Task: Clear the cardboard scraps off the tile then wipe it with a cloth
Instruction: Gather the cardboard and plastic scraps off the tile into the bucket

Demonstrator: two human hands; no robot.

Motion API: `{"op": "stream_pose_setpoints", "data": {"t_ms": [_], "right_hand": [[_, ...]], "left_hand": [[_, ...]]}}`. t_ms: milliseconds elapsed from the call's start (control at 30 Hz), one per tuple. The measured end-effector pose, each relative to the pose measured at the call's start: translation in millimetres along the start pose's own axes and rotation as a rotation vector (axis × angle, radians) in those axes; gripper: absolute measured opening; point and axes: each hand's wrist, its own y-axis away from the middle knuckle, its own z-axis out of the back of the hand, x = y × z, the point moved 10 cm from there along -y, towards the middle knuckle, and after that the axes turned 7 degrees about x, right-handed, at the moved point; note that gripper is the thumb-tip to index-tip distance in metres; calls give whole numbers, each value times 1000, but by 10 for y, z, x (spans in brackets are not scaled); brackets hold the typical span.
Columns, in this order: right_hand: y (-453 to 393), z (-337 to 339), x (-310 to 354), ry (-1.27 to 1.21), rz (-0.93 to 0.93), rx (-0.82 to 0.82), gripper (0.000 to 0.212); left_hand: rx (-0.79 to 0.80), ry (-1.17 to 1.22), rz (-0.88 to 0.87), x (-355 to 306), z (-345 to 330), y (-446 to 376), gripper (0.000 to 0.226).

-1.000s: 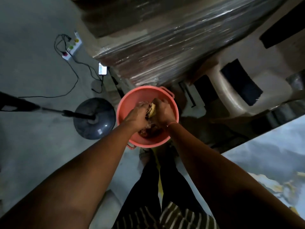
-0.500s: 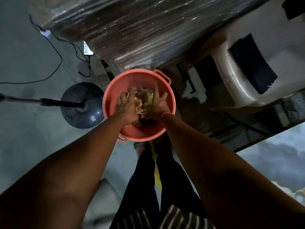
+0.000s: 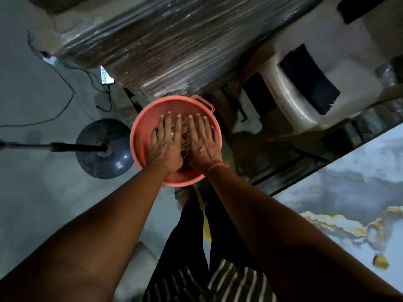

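Both hands lie flat, fingers straight and slightly spread, palms down over the cardboard scraps (image 3: 185, 139) inside the pink bucket (image 3: 144, 127); a second ago each grip was curled round the scraps, half a second ago the fingers were opening. Left hand (image 3: 166, 141) and right hand (image 3: 201, 143) sit side by side, thumbs nearly touching, fingertips pointing away from the body, forearms converging from the lower corners. A red thread circles the right wrist. The scraps form a loose heap with no clear long axis, visible only between the hands. The bucket stands on the floor (image 3: 43, 192) beside a fan base (image 3: 104, 149). The marbled tile (image 3: 349, 199) lies at lower right, its near edge running diagonally, one yellowish scrap (image 3: 380, 261) on it.
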Motion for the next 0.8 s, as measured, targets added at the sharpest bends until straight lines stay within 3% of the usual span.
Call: {"op": "stream_pose_setpoints", "data": {"t_ms": [200, 367, 500, 700, 800], "right_hand": [[760, 789, -264, -18, -169, -273, 76], [1432, 1217, -687, 19, -370, -393, 73], [1930, 1434, -1012, 37, -481, -450, 80], [2716, 1644, -1408, -10, -654, -565, 80], [3155, 1545, -1679, -67, -721, -585, 87]], "left_hand": [[-168, 18, -175, -818, 711, 328, 100], [-272, -101, -404, -1701, 1093, 645, 101], [-276, -162, -540, -2240, 1212, 861, 117], [-288, -181, -738, -3098, 1193, 1339, 87], [-182, -170, -811, -3492, 1031, 1540, 93]]}}
